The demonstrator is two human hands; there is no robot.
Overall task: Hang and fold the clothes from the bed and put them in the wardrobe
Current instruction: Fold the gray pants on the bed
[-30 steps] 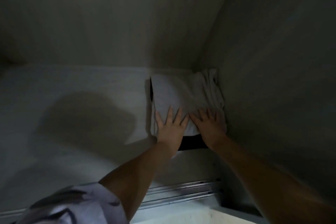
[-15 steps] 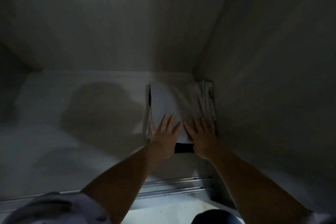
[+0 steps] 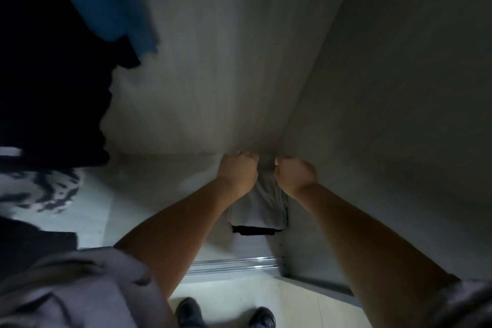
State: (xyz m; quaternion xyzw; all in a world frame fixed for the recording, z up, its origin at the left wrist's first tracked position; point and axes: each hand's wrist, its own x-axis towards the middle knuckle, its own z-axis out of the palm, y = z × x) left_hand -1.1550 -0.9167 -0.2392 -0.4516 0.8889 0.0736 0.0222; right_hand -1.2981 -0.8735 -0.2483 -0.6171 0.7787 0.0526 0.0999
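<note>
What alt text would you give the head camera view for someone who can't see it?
Both hands, left hand and right hand, reach with curled fingers over a folded pale garment in the wardrobe floor's right back corner. Dark clothes hang at left.

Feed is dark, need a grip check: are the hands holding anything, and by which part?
Cannot be told. Left hand and right hand are both curled over the far end of the folded light garment; any pinch is hidden.

Dim and grainy inside the wardrobe (image 3: 239, 61); light seems to come from behind, brightening the floor (image 3: 239, 301). Hanging clothes (image 3: 48, 88) are near-black, soft-edged; wide-angle bending at the borders.
</note>
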